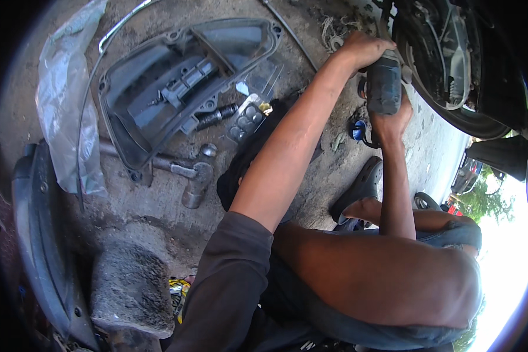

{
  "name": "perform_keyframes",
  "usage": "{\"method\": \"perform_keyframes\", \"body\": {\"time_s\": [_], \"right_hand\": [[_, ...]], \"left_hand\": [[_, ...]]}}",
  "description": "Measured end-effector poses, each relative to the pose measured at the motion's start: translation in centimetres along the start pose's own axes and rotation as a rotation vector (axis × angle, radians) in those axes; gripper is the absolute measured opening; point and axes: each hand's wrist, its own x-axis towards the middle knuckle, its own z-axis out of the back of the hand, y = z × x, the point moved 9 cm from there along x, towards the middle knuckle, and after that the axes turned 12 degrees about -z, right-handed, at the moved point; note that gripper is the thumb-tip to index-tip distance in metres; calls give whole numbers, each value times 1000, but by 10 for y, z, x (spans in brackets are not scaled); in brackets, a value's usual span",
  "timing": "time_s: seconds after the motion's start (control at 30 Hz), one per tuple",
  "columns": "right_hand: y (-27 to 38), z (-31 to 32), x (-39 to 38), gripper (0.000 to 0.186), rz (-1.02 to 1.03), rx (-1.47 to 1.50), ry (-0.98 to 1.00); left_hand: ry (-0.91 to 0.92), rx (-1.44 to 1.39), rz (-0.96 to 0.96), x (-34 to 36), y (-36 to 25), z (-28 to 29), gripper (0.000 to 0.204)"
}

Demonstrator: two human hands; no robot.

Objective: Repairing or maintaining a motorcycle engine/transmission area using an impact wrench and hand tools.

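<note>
My left hand (362, 50) reaches up beside the motorcycle, its fingers curled at the top end of a dark, scuffed power tool (383, 82); what exactly they grip is hidden. My right hand (393, 120) is closed round that tool from below, mostly behind its body. A small blue-faced object with a dark hook (358, 130) lies just under the tool. The dark wheel and metal parts (428, 53) of the motorcycle stand right of both hands.
A grey plastic housing (132, 111) with parts inside, a hammer (196, 176), a clear bag (64, 117), a pill-shaped blister-like pack (246, 123), long cables (293, 38), a black panel (44, 234) and a stone block (129, 281) lie around. A sandalled foot (358, 188) rests nearby.
</note>
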Motion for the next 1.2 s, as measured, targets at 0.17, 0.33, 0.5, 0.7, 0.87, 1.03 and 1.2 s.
{"method": "perform_keyframes", "body": {"time_s": [0.17,0.33,0.5,0.7,0.87,1.03,1.2], "right_hand": [[3,-7,-15,49,118,23,-52],[-2,-8,-4,45,118,-12,-41],[4,2,7,47,112,179,-89],[-12,-7,-4,34,195,137,-15],[-34,-18,-16,49,246,168,-45],[-14,-50,-42,44,135,122,140],[8,-61,-58,45,257,161,186]], "left_hand": [[25,13,-49,-6,9,-1,31],[33,42,-212,6,-4,-6,25],[44,132,-302,13,-25,-5,26],[-44,30,-314,-1,-17,-1,27],[-25,277,-278,-23,-16,14,32],[-203,781,-180,-76,-45,76,27],[-168,709,-141,-125,-66,86,25]]}}
